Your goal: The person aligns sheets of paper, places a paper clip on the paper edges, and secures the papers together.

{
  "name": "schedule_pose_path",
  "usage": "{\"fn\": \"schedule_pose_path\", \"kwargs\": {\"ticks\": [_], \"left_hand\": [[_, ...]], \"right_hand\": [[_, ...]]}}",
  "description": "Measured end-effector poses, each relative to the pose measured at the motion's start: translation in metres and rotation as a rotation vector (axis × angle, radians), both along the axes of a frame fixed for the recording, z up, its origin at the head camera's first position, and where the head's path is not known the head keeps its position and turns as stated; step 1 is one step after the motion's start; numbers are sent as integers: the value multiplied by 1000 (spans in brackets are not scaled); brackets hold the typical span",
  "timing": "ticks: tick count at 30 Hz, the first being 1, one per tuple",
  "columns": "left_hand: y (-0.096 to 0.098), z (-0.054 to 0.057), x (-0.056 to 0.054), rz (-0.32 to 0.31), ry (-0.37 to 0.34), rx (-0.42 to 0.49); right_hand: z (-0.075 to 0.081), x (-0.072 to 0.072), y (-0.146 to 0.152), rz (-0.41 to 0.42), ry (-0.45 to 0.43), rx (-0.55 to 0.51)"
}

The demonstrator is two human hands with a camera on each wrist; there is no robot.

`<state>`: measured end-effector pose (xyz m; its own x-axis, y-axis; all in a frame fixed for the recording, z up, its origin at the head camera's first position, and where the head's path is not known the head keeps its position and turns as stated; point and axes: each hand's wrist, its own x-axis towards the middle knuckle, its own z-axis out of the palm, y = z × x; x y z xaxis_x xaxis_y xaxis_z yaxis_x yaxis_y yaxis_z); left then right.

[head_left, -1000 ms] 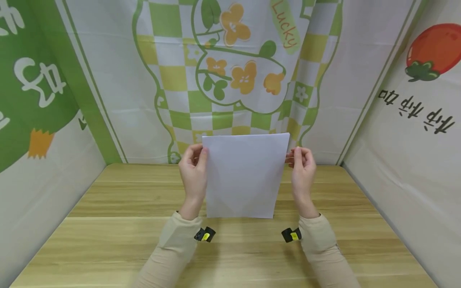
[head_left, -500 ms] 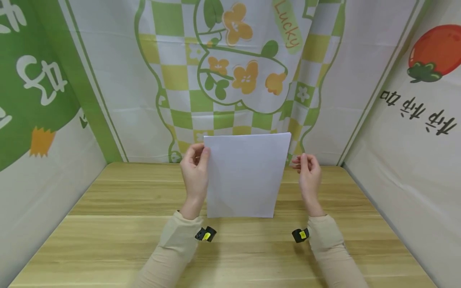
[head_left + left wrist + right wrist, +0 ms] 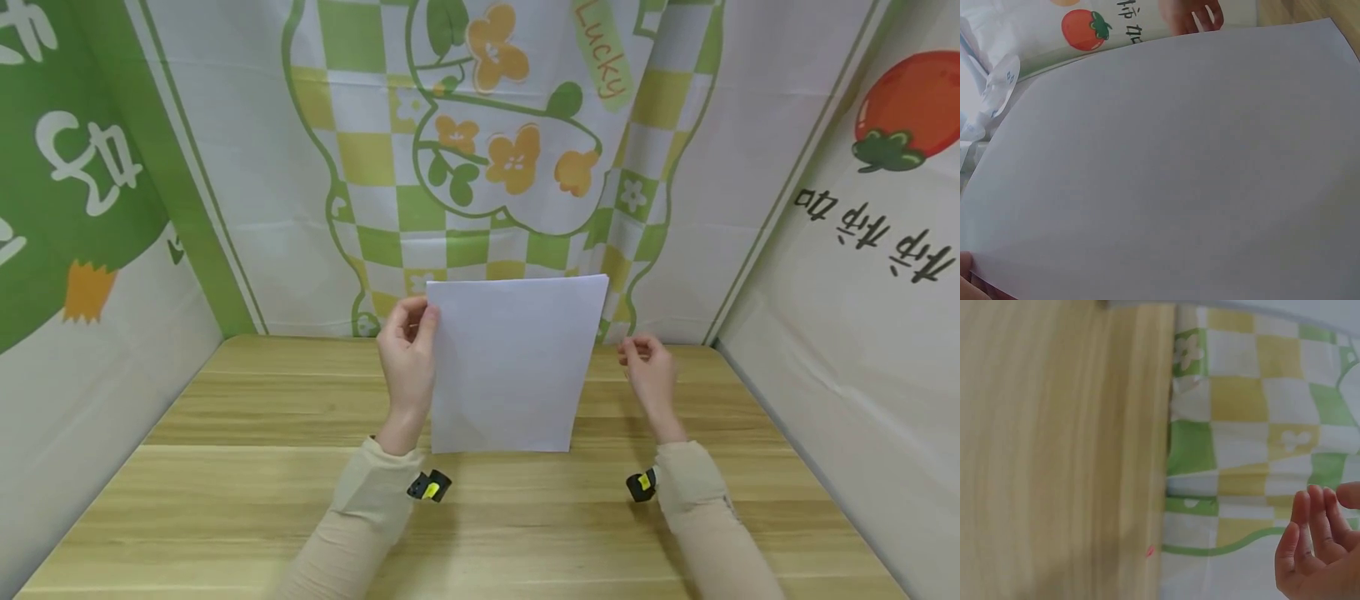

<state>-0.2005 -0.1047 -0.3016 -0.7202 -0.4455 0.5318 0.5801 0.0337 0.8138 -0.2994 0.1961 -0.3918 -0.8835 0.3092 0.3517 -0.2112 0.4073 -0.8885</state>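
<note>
A blank white sheet of paper [image 3: 513, 367] stands upright over the table, its lower edge at or just above the wood. My left hand [image 3: 407, 358] pinches its upper left edge between thumb and fingers. In the left wrist view the paper [image 3: 1166, 169] fills most of the picture, and only some fingertips [image 3: 966, 275] show at the lower left corner. To the right of the sheet, apart from it, my right hand [image 3: 651, 375] holds nothing. The right wrist view shows that hand [image 3: 1322, 550] with its fingers loosely bent.
The wooden table [image 3: 225, 500] spreads beneath both arms. Behind it hangs a checkered green and yellow curtain [image 3: 375, 158]. Printed cloth walls [image 3: 847, 333] close in the left and right sides. A dark wrist camera [image 3: 430, 486] sits on the left sleeve, another camera [image 3: 641, 484] on the right.
My right hand has moved away from the paper's right edge, outward to the right and lower. The left hand keeps its pinch, and the sheet stays nearly where it was.
</note>
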Motion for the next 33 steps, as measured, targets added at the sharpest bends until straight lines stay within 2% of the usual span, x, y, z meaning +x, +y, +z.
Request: {"fn": "schedule_pose_path", "kwargs": {"ticks": [6,14,23,33], "left_hand": [[0,0,-1,-14,-8,3],[0,1,1,-18,-8,-5],[-1,-1,0,-25,-6,-9],[-1,-3,-1,-20,8,-15]], "right_hand": [[-12,-12,8,-2,-25,135],[-20,-23,19,-25,-92,433],[-34,-31,34,21,-228,457],[-41,-35,45,42,-342,520]]}}
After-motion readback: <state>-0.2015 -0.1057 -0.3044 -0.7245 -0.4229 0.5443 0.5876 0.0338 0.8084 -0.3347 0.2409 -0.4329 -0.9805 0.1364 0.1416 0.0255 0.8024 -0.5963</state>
